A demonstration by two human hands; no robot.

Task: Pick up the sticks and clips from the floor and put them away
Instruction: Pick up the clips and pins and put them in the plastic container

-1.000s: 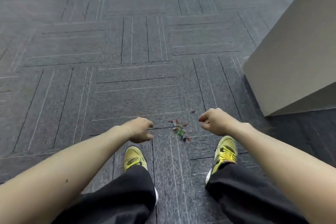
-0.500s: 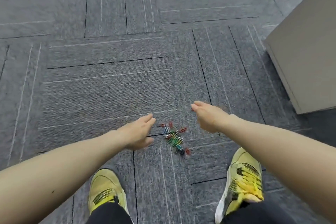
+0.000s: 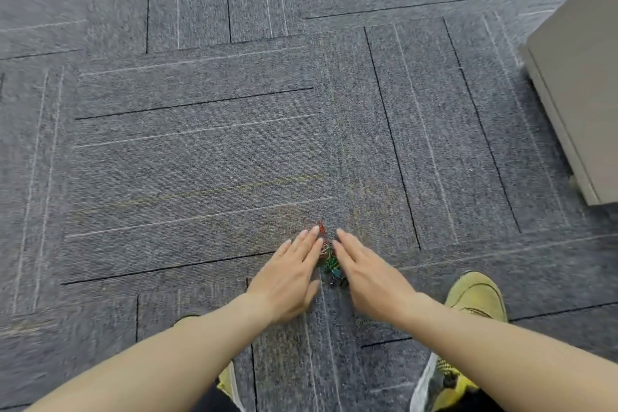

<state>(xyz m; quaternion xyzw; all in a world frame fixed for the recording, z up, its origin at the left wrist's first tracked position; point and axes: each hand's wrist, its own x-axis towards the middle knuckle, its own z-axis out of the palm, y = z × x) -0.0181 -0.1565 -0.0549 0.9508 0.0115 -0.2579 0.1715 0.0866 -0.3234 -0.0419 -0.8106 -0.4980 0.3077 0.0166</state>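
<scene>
A small heap of coloured paper clips (image 3: pixel 329 259) lies on the grey carpet, red ones at the far end and green ones in the middle. My left hand (image 3: pixel 289 273) lies flat with straight fingers against the heap's left side. My right hand (image 3: pixel 366 273) lies flat the same way against its right side. The two hands form a narrow wedge with the clips squeezed between them, and parts of the heap are hidden under the palms. No sticks are in view.
A beige cabinet (image 3: pixel 582 84) stands at the right edge of the carpet (image 3: pixel 200 150). My two yellow shoes (image 3: pixel 475 298) are planted close behind the hands, one each side.
Both hands have dropped to the floor, straightened their fingers and closed in on the clips from either side. The view has tilted down and come closer to the carpet.
</scene>
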